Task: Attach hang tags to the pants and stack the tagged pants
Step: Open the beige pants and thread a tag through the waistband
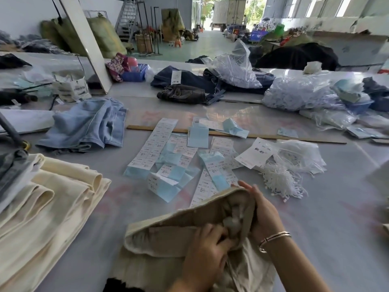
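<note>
**Both hands on beige pants, near centre**

Left hand (207,247) grips bunched cloth inside the waistband of the beige woven pants (168,228). Right hand (261,211) holds the waistband's right edge, fingers curled over it. White-and-blue paper hang tags (168,157) lie just beyond; folded cream pants stack (48,207) near left.

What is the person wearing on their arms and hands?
Both forearms are bare, with no sleeves showing and no gloves. The right hand has thin metal bangles round its wrist, pinkish-gold and silver in colour. The left hand has no bracelet or watch that can be seen. No rings are visible on either hand.
</note>
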Available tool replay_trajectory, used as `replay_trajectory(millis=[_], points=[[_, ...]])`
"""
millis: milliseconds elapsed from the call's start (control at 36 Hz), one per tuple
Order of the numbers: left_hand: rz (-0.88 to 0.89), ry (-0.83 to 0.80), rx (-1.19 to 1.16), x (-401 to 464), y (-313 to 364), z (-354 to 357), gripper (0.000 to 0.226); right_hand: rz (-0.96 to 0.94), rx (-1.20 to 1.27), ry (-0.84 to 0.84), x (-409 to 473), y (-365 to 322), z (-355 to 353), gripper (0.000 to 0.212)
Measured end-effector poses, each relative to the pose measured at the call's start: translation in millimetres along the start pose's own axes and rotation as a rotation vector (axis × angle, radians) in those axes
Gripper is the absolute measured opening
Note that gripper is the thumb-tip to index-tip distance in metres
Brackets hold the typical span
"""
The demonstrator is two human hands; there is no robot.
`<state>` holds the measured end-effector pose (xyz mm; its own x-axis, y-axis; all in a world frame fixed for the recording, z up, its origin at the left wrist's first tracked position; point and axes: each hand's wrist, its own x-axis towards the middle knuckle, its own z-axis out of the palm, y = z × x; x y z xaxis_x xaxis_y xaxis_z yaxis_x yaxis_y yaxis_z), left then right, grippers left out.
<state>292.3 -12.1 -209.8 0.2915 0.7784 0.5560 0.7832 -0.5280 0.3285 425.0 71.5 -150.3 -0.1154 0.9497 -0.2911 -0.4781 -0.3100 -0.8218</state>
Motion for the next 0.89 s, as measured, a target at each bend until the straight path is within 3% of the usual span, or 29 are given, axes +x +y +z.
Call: replay_trajectory(millis=[83,194,306,361,417,472,528,611,750,806,889], points=[[0.076,0.028,0.1,-4.0,-2.0,4.4,0.018,-0.061,-0.125,0.086,5.0,-6.0,0.6,0.02],[0.079,0.056,0.14,-2.6,-1.3,6.1,0.016,-0.234,-0.656,0.098,0.3,-8.2,-13.3,0.006],[0.071,0.082,0.11,-2.1,-1.8,7.7,0.017,-0.386,-1.111,0.118,-21.0,1.1,-27.8,0.051],[0.072,0.069,0.111,-1.8,-1.3,8.7,0.018,-0.477,-1.36,0.192,-28.6,8.3,-33.6,0.054],[0.076,0.056,0.109,-2.7,-1.4,9.4,0.019,-0.526,-1.421,0.229,-31.8,13.1,-35.8,0.039],[0.069,0.022,0.076,-3.5,-2.1,8.8,0.016,-0.557,-1.369,0.23,-30.4,15.2,-38.9,0.013],[0.022,-0.033,-0.005,-3.1,-3.0,7.0,0.014,-0.513,-1.237,0.253,-27.8,16.2,-41.5,0.023],[-0.181,-0.097,-0.273,0.6,-2.7,2.8,0.023,-0.293,-0.775,0.214,-25.6,12.6,-36.2,0.026],[-0.635,-0.014,-0.955,15.4,8.3,-7.1,0.026,0.007,-0.142,0.131,-30.7,13.0,-12.6,0.026],[-0.72,0.007,-1.072,20.4,10.1,-7.8,0.03,0.073,0.016,0.123,-30.8,14.2,-5.1,0.034],[-0.813,0.066,-1.112,19.9,7.3,-6.6,0.014,0.16,0.129,0.114,-28.8,16.4,-1.0,0.046]])
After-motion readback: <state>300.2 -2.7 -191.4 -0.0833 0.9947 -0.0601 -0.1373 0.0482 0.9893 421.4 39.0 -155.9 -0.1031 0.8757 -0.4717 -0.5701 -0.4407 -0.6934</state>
